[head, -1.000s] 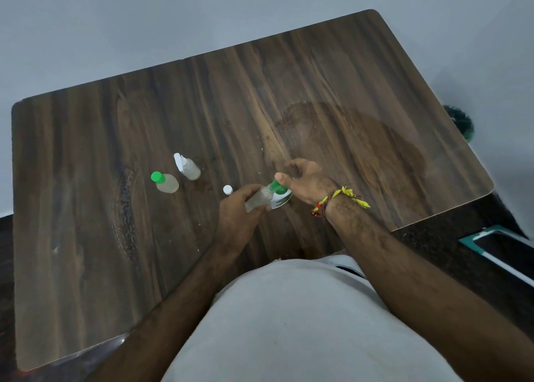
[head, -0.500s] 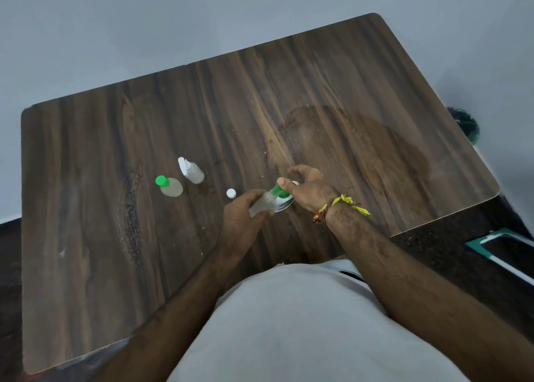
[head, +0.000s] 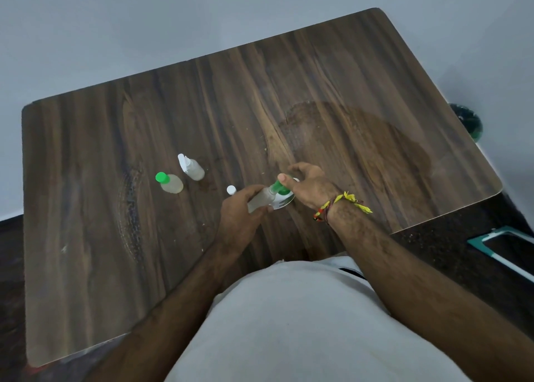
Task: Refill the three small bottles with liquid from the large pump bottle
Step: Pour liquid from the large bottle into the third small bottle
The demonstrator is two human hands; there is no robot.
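At the table's [head: 375, 92] near centre, little has changed over the last second: the left hand [head: 239, 211] still grips the small translucent bottle [head: 261, 201] under the green pump spout [head: 278, 186] of the large white pump bottle [head: 284, 201], the right hand [head: 309, 183] at three o'clock still curls on the pump, so filling seemingly continues.

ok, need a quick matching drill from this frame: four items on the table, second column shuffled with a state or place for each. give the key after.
Things:
1. green-capped small bottle
2. white-spray small bottle
3. loose white cap
4. small bottle in the left hand

States or places:
A. lies alone on the table between the standing bottles and the hands
B. held tilted, mouth at the green pump of the large pump bottle
C. stands farthest left, closed
D. stands just behind and right of the green-capped one

Pairs: 1-C, 2-D, 3-A, 4-B
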